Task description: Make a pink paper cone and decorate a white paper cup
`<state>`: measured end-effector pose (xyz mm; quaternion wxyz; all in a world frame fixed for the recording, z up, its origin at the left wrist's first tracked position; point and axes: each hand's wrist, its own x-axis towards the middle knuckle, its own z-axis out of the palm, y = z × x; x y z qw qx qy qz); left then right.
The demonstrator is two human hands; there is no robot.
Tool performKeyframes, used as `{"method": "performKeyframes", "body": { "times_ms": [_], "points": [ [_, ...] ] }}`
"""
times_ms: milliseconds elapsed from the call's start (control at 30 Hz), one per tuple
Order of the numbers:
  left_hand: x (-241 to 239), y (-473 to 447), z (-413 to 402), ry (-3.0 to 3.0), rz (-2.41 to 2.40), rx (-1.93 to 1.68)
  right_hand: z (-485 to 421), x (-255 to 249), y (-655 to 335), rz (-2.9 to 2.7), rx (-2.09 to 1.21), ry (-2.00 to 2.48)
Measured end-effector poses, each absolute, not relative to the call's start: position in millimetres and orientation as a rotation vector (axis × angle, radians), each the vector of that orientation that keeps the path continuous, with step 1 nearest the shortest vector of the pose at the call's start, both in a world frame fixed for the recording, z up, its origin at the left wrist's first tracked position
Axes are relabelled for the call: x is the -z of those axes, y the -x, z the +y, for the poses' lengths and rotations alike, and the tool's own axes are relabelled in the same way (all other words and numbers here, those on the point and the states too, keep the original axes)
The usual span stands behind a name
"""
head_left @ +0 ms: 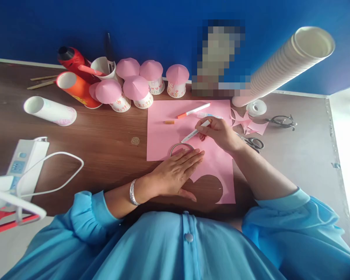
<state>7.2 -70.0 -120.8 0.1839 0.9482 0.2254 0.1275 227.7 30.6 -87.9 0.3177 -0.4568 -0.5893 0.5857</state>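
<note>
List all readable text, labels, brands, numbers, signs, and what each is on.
None legible.
White marker in the right hand: tiny dark print on the barrel, too small to read.
Orange cup: yellow marks near the base, too blurred to read.
Paper cup under a pink cone: small drawn marks; cannot tell if any are letters.
Pixelated patch: anything there is hidden.

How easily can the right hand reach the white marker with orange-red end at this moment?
Probably yes: the white marker lies uncovered on the pink sheet, close beyond the right hand. However, the pen already in that hand might hinder grasping.
</note>
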Motion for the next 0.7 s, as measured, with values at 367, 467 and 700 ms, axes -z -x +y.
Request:
{"method": "performKeyframes", "body": {
  "times_ms": [367,467,700],
  "points": [
    [120.0,-7.1,-70.0,-2.708,0.658,-0.37,-8.4,94.1,-255.3,-1.38,-1.406,1.315],
    [119.1,-6.3,-69.6,-2.689,0.663,-0.341,-14.6,95.1,-260.6,-1.366,-1.388,1.335],
    [117.2,-6.1,-66.9,-2.719,0.624,-0.326,-22.4,91.3,-264.3,-1.359,-1.381,1.365]
  ]
}}
